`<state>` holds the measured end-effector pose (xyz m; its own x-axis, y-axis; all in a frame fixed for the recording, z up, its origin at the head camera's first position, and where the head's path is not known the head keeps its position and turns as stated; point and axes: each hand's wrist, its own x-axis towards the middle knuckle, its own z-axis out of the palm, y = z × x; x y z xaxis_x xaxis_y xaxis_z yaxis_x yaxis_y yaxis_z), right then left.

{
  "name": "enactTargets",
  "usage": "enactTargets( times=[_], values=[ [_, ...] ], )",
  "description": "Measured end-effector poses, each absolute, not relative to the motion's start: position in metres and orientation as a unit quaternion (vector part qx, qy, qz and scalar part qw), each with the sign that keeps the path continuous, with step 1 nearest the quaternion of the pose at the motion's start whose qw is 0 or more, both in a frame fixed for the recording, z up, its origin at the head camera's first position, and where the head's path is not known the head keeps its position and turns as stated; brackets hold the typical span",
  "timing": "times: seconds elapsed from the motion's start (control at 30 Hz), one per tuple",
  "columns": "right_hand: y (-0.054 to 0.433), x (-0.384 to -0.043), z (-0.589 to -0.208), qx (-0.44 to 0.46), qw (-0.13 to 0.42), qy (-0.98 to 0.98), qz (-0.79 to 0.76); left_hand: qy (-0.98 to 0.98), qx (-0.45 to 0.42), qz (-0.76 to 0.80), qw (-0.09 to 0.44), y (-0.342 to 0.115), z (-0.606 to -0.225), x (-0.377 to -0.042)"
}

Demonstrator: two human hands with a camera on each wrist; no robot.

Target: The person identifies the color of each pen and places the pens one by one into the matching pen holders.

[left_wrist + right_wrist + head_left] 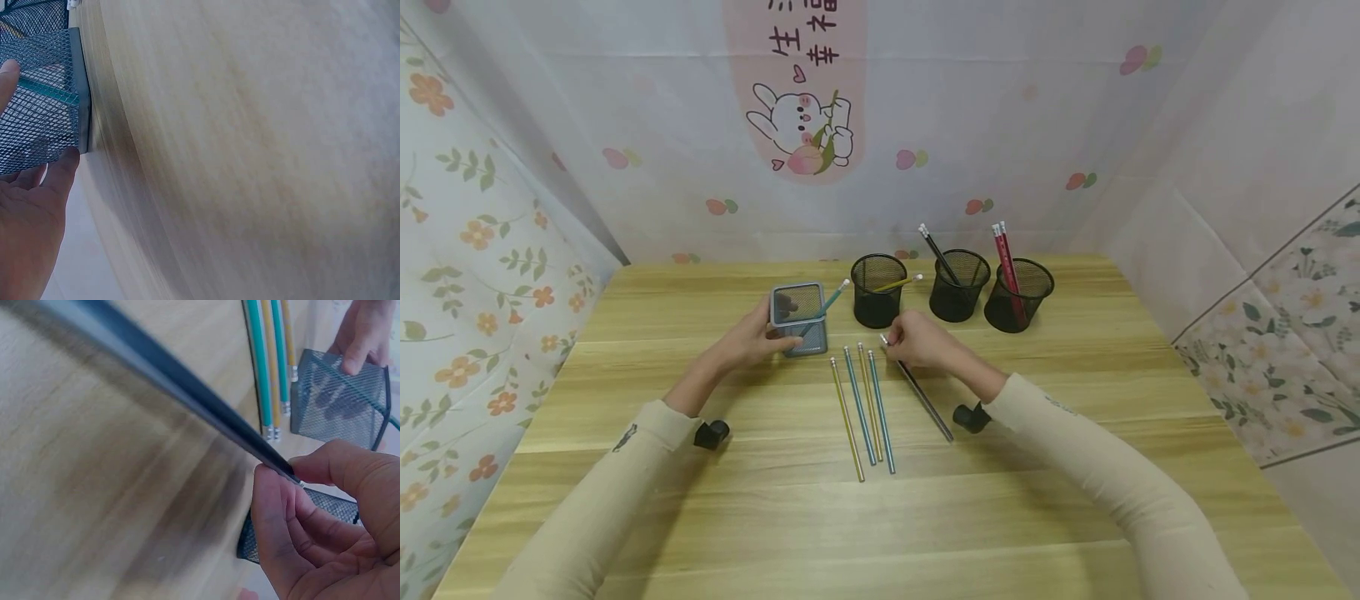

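My left hand grips a grey square mesh pencil cup low on its side, thumb across the front. A teal pencil leans in this cup, its eraser end above the rim. With thumb and fingertips my right hand pinches a black pencil close to its eraser end. The black pencil slants toward the front right; in the right wrist view its shaft runs up past the camera. Between the hands lie two yellow pencils and two blue-teal pencils, roughly side by side.
Behind stand three round black mesh cups: one with a yellow pencil, one with black pencils, one with red pencils. Black wrist mounts sit under both sleeves. A patterned curtain hangs at the table's back edge.
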<state>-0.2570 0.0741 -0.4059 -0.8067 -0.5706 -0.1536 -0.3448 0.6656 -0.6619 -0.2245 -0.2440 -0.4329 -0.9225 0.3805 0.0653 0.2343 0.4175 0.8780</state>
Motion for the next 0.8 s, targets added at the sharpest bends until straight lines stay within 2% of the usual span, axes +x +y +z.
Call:
enactTargets(
  times=[0.43,0.63,0.8],
  values=[
    [0.085,-0.254,-0.385,-0.275,0.118,0.908,-0.292,0.839,0.180,0.509,0.073,-0.245,-0.434,-0.225],
    [0.093,-0.257,-0.373,-0.275,0.104,0.907,-0.300,0.842,0.179,0.503,0.072,-0.245,-0.434,-0.225],
    [0.103,-0.260,-0.356,-0.283,0.115,0.892,-0.332,0.843,0.178,0.503,0.072,-0.245,-0.434,-0.226]
  ],
)
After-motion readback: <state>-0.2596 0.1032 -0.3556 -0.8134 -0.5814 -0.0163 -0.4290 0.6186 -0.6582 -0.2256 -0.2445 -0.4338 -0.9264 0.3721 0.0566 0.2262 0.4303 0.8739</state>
